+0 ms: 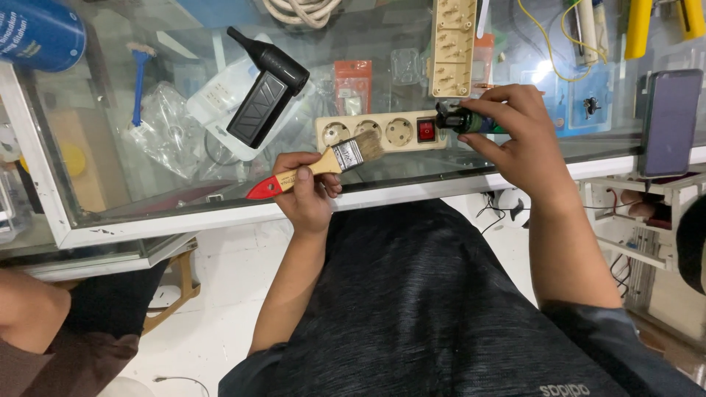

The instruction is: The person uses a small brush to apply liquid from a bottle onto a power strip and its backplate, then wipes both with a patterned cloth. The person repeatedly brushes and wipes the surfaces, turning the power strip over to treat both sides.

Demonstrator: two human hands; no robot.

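The left hand clenches a flat wooden paintbrush with a red handle tip, bristles angled toward the small dark green cylindrical part that the right hand grasps above the glass counter, beside a cream 3-socket power strip.

- A cream power strip with a red switch lies flat on the glass surface.
- A black handheld blower rests on a clear plastic bag, left of the strip.
- A blue-handled brush lies further left.
- A dark smartphone stands upright at the right edge.
- A blue cylinder sits in the top left corner.
- A second cream strip lies beyond.
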